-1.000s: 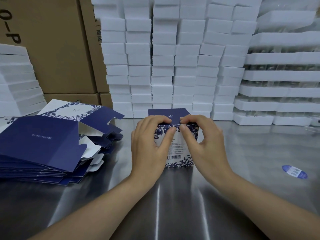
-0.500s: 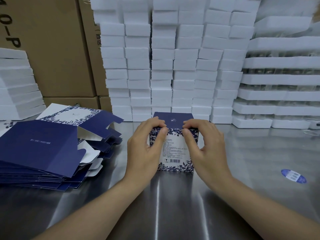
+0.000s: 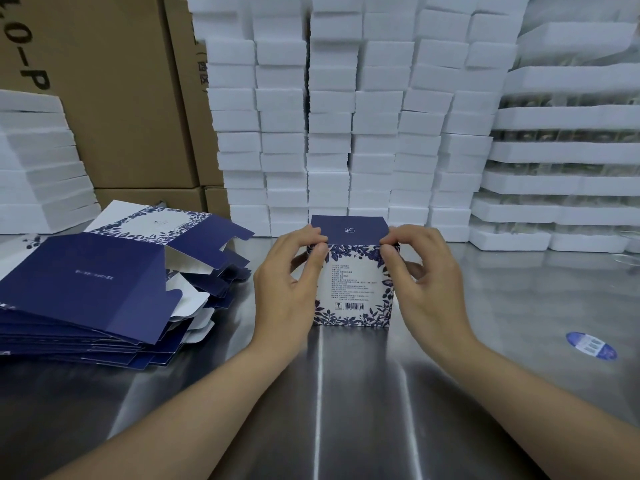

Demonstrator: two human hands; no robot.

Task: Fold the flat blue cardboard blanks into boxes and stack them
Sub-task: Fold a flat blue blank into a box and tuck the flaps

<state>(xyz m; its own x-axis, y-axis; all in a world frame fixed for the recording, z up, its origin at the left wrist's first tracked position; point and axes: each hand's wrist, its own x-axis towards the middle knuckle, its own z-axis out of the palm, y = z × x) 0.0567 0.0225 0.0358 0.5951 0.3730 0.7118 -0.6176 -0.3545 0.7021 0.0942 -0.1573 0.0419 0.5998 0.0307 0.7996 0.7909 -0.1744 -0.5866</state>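
Box [image 3: 353, 285] is standing upright on the tabletop [image 3: 346, 393], mid-width, nearer the far edge, barcode panel facing me. My left hand [image 3: 287, 289] is pinching its upper left corner, thumb on the front panel and fingers curled over the edge of the dark blue top flap [image 3: 349, 230]. My right hand [image 3: 426, 285] is pinching the upper right corner the same way. The flap is lying nearly level; I cannot tell whether its tuck tab is seated. The flat blanks [image 3: 86, 289] are lying piled along the left edge, well apart from the box.

Risks, as I am judging them:
- Uneven pressure from the two sides skews the flap, so the tab catches and creases.
- Squeezing too hard buckles the thin walls.
- The polished steel lets the box slide toward the foam blocks [image 3: 346, 133] at the far edge.
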